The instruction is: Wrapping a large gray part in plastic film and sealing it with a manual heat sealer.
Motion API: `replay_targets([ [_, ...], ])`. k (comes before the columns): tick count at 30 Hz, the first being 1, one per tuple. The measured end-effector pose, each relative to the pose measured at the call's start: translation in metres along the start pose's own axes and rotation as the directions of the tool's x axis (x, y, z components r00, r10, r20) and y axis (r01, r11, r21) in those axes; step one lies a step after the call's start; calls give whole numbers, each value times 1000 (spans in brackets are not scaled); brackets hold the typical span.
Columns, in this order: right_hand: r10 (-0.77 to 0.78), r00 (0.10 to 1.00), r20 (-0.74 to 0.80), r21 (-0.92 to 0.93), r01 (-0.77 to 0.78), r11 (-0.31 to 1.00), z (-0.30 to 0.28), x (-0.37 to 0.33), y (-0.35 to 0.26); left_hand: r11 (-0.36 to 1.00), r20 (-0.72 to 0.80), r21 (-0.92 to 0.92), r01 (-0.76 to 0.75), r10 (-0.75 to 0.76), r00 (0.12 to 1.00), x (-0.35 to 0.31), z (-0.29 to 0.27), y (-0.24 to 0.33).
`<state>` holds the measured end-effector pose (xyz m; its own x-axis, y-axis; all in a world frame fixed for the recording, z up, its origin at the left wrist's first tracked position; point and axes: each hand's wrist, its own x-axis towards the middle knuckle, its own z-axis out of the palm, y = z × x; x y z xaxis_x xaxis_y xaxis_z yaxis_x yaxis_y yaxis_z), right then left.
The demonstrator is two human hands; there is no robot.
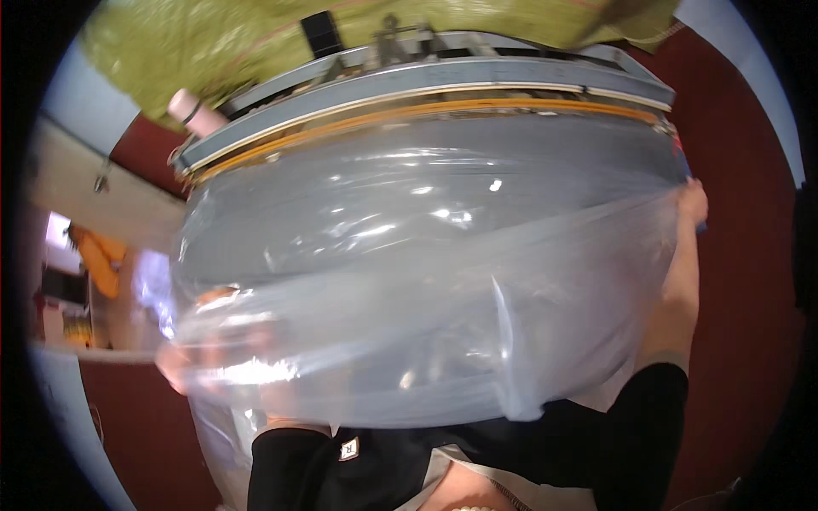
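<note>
A wide sheet of clear plastic film (pixel 409 307) is stretched between my two hands over a grey work surface (pixel 545 153). At the film's right edge my right hand (pixel 694 203) is closed on it, arm extended forward. My left hand (pixel 176 366) grips the left edge, nearer to my body and blurred by motion; part of it shows only through the film. Glare and creases run across the sheet, and its near edge hangs just in front of my black shirt.
Beyond the surface stands a grey metal machine frame (pixel 426 75) with an orange strip (pixel 477 106) along its front. A pink bottle (pixel 194 112) and a black flat object (pixel 321 34) are by it. Yellow-green sheeting (pixel 221 43) lies behind. Dark red floor (pixel 745 281) shows on the right.
</note>
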<state>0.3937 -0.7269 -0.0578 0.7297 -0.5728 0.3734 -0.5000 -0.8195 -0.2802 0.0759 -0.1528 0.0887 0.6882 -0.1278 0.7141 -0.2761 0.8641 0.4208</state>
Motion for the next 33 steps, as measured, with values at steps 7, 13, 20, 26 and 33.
replay_targets([
  [7,-40,999,-16,-118,38,992,15,11,16,313,-162,934,-171,799,579,-142,-46,205],
  [13,-27,999,-18,-78,25,997,9,3,-2,907,-793,387,164,237,562,-198,-72,77],
  [20,13,1000,-20,-114,-16,993,-1,1,4,485,-615,702,521,782,102,-113,-107,209],
  [26,-5,1000,19,-99,7,995,12,10,6,-515,-97,327,793,816,570,-49,-108,388],
  [33,19,1000,8,-144,-17,989,17,16,20,-997,97,76,4,11,995,76,-131,262],
])
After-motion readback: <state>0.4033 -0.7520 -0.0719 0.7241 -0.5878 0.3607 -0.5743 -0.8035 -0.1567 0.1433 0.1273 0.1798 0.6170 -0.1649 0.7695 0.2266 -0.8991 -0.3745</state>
